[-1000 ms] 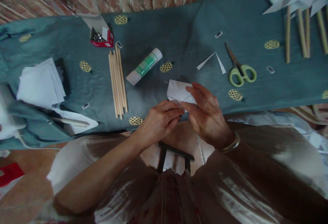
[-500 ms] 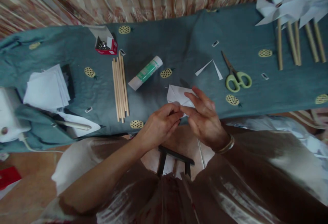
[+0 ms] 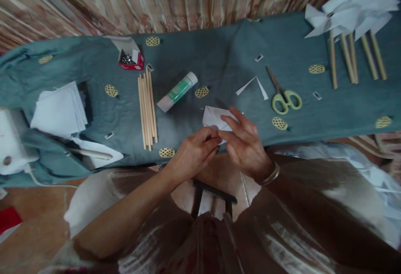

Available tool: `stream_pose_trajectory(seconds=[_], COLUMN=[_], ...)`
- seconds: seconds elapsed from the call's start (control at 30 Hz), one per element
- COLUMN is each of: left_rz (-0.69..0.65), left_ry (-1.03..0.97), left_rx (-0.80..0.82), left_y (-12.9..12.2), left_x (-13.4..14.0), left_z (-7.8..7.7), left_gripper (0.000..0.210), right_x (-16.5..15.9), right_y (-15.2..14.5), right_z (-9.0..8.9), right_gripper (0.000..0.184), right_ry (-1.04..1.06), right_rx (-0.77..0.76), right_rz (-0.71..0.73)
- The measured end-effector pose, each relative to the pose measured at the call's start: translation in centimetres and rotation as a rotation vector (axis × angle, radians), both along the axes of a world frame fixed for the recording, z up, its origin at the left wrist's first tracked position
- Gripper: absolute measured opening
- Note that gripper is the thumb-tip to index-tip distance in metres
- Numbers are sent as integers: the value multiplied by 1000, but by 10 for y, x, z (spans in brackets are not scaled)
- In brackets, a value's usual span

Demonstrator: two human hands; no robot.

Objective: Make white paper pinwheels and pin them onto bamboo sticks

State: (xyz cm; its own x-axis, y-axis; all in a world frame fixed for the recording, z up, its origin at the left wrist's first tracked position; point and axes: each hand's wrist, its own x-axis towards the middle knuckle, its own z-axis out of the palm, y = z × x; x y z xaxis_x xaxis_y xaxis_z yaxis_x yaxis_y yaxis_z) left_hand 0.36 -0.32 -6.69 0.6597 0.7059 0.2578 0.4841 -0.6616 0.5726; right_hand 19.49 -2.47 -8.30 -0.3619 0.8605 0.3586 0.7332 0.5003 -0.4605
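Observation:
A folded piece of white paper [image 3: 213,115] lies at the table's front edge under both hands. My left hand [image 3: 198,148] pinches its near edge between thumb and fingers. From the other side, my right hand [image 3: 247,148] rests on the paper, its index finger meeting the left fingertips and another finger stretched across the top. Whether the right fingers grip or only press is partly hidden. Beyond the paper lies a glue stick [image 3: 178,92] with a green label. Green-handled scissors [image 3: 284,95] and two thin white paper strips [image 3: 261,87] are to the right.
Several wooden sticks [image 3: 147,109] lie left of the glue stick, below a red box [image 3: 133,60] of metal pins. A stack of white paper [image 3: 59,109] is far left beside a white device [image 3: 14,140]. Paper pinwheels [image 3: 344,17] on sticks lie far right.
The view has shifted slightly, so the table's things appear a little lower and, on the right, further left. Both hands keep nearly the same pose on the paper.

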Motion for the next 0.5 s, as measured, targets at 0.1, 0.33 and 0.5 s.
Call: stream_pose_trajectory(seconds=[0.1, 0.33, 0.5], left_rz=[3, 9, 94], left_ry=[1, 38, 25], left_rx=[20, 84, 183], left_y=[-1, 2, 20], left_x=[1, -6, -24], left_z=[1, 3, -6], left_gripper=[17, 20, 18], right_x=[10, 19, 15], right_y=[4, 19, 17], right_z=[7, 14, 19], right_gripper=[33, 37, 34], right_ry=[65, 59, 117], right_rx=[-29, -49, -124], right_rz=[-31, -133, -159])
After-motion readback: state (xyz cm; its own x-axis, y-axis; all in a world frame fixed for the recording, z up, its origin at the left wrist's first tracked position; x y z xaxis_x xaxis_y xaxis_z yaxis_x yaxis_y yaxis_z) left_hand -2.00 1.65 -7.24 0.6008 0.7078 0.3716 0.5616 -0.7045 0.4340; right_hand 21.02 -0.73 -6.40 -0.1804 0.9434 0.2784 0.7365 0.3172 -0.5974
